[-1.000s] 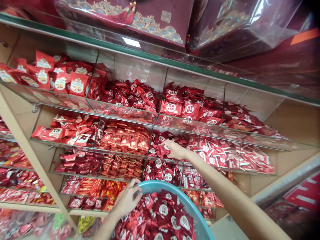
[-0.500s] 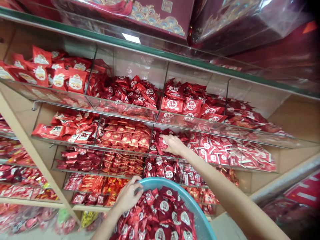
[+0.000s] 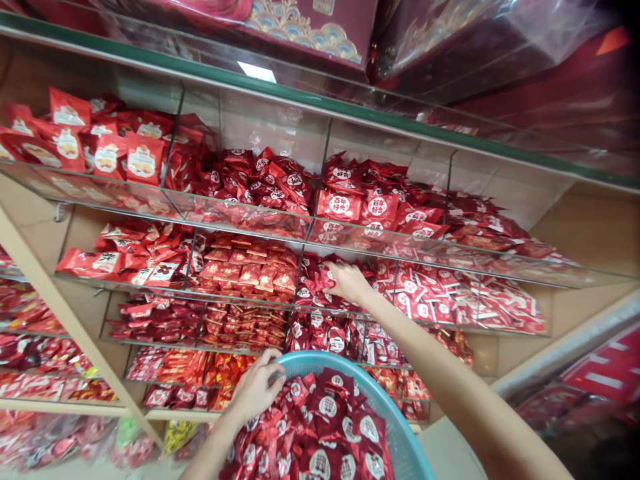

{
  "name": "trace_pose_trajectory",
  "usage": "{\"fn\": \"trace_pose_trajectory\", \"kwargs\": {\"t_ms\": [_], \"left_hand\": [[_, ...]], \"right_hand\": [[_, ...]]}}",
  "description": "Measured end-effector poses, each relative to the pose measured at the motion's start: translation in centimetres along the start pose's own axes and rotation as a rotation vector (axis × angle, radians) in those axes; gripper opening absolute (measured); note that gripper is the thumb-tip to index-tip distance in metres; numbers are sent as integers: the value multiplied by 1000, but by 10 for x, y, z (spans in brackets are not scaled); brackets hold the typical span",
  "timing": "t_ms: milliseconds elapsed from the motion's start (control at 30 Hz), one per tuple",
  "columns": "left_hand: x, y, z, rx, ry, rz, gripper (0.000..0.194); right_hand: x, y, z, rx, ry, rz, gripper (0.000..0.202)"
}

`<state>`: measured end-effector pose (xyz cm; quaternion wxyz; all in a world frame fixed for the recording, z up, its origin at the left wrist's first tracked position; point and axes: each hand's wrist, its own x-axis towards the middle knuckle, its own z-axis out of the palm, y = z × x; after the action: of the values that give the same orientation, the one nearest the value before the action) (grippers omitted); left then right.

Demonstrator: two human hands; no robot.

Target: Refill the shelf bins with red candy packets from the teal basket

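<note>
My left hand [image 3: 257, 387] is closed over the left rim of a blue plastic basket [image 3: 400, 417]. Small dark red candy packets [image 3: 327, 407] with white labels fill the basket. Reaching up to a middle shelf, my right hand [image 3: 347, 283] is among dark red candy packets in a glass-fronted compartment. Its thumb and fingers close around a red candy packet [image 3: 330, 275], partly covered by the fingers. To the left of that hand, a glass divider separates off a compartment of gold-printed red packets [image 3: 250, 273].
Glass-fronted shelves hold rows of red packets [image 3: 145, 160]. A thick glass shelf [image 3: 300, 100] above carries dark red gift boxes [image 3: 305, 33]. A slanting wooden post [image 3: 65, 313] stands at left, with bagged goods [image 3: 75, 440] low behind it.
The view has shifted slightly, so the shelves appear a little further left. My right hand stays at the same compartment, and my left hand remains on the basket rim.
</note>
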<state>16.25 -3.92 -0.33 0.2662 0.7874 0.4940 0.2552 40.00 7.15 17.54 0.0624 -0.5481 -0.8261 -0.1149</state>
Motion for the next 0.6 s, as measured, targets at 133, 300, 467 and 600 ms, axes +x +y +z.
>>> {"fn": "trace_pose_trajectory", "kwargs": {"t_ms": [133,300,467,600], "left_hand": [[0,0,0,14,6,18,17],[1,-2,0,20,-3,22,17],[2,-2,0,20,-2,15,17],[2,-3,1,19,1,16,17]], "right_hand": [[1,2,6,-6,-17,-7,70],[0,-3,11,-35,17,-10,64],[-3,-2,6,65,118,17,56],[-8,3,-2,226,225,50,56]]}}
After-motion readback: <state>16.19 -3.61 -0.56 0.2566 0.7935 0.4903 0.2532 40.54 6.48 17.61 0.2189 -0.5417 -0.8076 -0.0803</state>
